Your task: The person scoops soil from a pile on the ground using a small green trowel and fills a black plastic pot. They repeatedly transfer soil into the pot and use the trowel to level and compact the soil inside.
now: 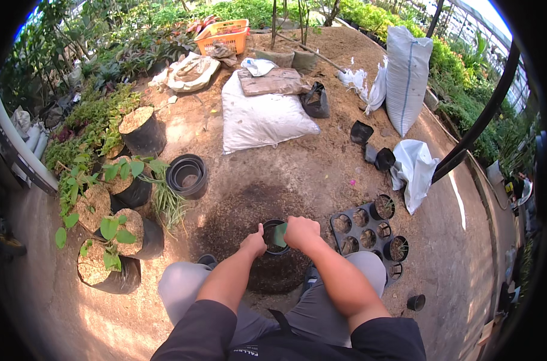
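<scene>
Between my knees a round black plastic pot (269, 225) stands on dark potting soil (237, 216). My left hand (254, 242) grips the pot's left rim, thumb raised. A green trowel-like blade (279, 234) slants into the pot from the right, and my right hand (303, 232) is closed around its top end; the handle is hidden in the fist. How much soil lies inside the pot is hard to tell. More dark soil (273, 275) is heaped between the pot and my body.
At right lies a black pot tray (352, 229) holding a few small potted plants; a small black pot (416, 303) lies nearby. Nested black pots (186, 176) and soil-filled grow bags (120, 280) stand left. Ahead lie a white sack (264, 119) and an orange crate (223, 38).
</scene>
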### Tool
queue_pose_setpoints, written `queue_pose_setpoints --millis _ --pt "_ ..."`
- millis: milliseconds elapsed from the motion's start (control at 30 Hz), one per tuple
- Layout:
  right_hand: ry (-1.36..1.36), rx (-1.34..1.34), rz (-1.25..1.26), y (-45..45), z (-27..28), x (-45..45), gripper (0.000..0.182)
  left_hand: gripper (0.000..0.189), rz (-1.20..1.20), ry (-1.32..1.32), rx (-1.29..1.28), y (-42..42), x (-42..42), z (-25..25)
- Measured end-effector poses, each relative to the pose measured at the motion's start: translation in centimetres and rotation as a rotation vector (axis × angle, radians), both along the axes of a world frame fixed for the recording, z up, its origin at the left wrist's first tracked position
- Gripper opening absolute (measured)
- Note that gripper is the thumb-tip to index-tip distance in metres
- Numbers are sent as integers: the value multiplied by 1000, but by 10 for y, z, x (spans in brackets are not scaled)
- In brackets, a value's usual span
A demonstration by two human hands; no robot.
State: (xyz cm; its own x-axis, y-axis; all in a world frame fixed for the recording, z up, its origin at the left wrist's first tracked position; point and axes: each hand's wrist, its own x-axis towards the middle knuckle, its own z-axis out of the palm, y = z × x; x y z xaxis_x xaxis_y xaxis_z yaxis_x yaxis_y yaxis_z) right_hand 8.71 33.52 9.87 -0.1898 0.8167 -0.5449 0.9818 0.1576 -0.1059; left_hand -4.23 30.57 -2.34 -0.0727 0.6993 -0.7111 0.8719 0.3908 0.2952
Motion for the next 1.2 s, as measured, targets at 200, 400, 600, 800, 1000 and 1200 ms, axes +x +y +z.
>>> queue_pose_setpoints --millis 200,400,600,800,1000,1200 --pt "-20 30 -15 1 -3 2 32 85 11 -19 -19 1 -1 1" --pt "-32 -9 19 8 -7 9 32 85 12 -17 -16 0 -2 -2" --pt "-22 -6 70 5 3 10 32 83 17 -35 -12 0 -1 2" --pt "-19 -7 98 0 10 9 31 82 28 -44 -15 -1 -2 -2" --pt "-47 50 106 1 7 11 29 84 32 -53 14 -1 -1 -7" --pt "-65 48 116 2 6 9 31 89 43 -54 -25 0 -3 -11"
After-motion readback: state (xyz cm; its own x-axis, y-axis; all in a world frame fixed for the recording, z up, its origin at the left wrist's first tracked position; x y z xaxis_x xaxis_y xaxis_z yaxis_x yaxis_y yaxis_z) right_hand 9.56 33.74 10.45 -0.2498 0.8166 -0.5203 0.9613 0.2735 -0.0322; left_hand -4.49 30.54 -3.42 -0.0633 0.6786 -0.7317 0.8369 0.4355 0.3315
